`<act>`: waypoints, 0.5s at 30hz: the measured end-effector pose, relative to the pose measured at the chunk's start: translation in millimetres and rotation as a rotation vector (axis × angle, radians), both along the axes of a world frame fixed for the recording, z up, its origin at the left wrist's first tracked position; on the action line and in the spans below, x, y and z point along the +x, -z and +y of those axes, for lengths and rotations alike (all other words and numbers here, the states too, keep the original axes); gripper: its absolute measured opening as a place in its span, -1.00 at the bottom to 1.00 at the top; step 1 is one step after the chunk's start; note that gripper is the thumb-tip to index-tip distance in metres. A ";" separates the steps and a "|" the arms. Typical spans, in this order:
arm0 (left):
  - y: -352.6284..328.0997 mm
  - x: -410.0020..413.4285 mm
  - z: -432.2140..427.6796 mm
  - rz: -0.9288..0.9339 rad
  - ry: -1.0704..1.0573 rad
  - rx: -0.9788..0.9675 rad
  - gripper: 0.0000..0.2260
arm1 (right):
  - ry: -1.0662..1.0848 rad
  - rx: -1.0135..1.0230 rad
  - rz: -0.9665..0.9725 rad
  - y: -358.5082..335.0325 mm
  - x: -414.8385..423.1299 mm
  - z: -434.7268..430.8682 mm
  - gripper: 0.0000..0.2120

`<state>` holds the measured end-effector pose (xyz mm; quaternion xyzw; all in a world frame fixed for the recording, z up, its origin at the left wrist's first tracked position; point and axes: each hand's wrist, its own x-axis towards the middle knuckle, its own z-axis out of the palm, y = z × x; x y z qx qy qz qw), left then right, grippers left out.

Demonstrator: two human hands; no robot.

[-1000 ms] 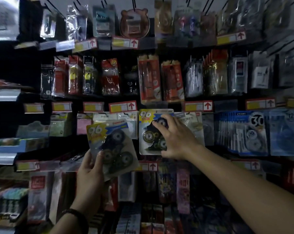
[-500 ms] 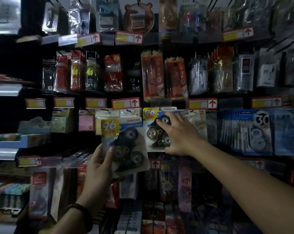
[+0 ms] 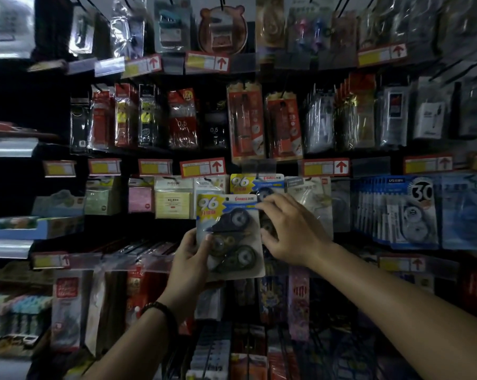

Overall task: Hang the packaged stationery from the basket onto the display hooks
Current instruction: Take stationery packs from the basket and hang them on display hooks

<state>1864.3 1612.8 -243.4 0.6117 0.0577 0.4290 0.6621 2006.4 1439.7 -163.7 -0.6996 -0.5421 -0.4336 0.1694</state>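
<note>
Count: two "96" correction tape packs (image 3: pixel 229 237), one held and one hung (image 3: pixel 255 183); two orange pen packs (image 3: pixel 245 122); two hands (image 3: pixel 189 256).

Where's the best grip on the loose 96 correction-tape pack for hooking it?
Pinch the lower left edge of the loose 96 pack, from the left, as the left hand does. The flat card stands upright, and its hang-hole end stays clear for the right hand.

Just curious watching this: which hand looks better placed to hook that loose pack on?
Probably left: the left hand grips the loose pack just below the hung matching pack; the right hand only touches its top edge.
</note>
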 end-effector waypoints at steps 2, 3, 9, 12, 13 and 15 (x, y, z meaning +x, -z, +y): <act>-1.4 8.3 -3.8 0.003 0.016 0.037 -0.86 | -0.054 -0.061 -0.028 6.4 -2.4 -3.9 -0.28; -2.2 12.3 -6.0 0.004 0.026 0.057 -0.87 | -0.042 -0.122 -0.041 9.5 -2.3 -4.6 -0.15; -16.2 32.8 -7.4 0.053 0.083 0.077 -0.84 | 0.036 -0.167 -0.011 14.1 4.6 -4.4 0.04; -24.0 40.4 -5.6 0.084 0.083 0.095 -0.82 | 0.066 -0.117 0.017 10.1 9.0 -2.6 0.04; -26.0 42.9 -3.8 0.091 0.050 0.122 -0.80 | 0.089 -0.099 0.002 7.7 11.4 -1.9 0.04; -28.4 47.8 1.1 0.100 -0.047 0.209 -0.64 | 0.130 -0.074 -0.027 2.1 16.5 -0.9 0.05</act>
